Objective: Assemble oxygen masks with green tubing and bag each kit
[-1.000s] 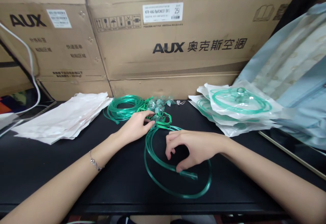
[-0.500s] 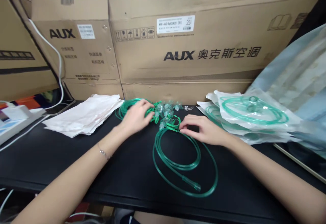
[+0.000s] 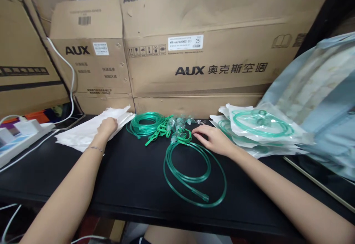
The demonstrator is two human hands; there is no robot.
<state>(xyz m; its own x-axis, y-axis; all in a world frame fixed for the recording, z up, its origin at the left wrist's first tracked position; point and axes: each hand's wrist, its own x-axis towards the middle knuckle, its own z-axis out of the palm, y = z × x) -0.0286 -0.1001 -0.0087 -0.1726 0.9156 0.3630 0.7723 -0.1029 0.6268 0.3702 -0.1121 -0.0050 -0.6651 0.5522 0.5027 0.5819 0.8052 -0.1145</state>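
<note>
A coil of green tubing [image 3: 191,170] lies on the black table [image 3: 133,185] in front of me. My right hand [image 3: 212,138] rests at the coil's top end, fingers bent and touching the green tube near its clear fittings. My left hand [image 3: 107,125] has reached left onto a stack of white empty pouches [image 3: 83,133]; its fingers are curled on the top pouch. A second bundle of green tubing [image 3: 146,124] with clear masks lies between the hands at the back.
Large AUX cardboard boxes [image 3: 210,51] stand along the back. Sealed bags holding green tubing [image 3: 257,125] are piled at the right, beside a pale blue plastic sack [image 3: 318,100]. A white power strip [image 3: 16,136] and cable sit at the far left.
My left hand left the tubing bundle and moved left onto the white pouches. My right hand moved from the coil's lower loop up to its top end.
</note>
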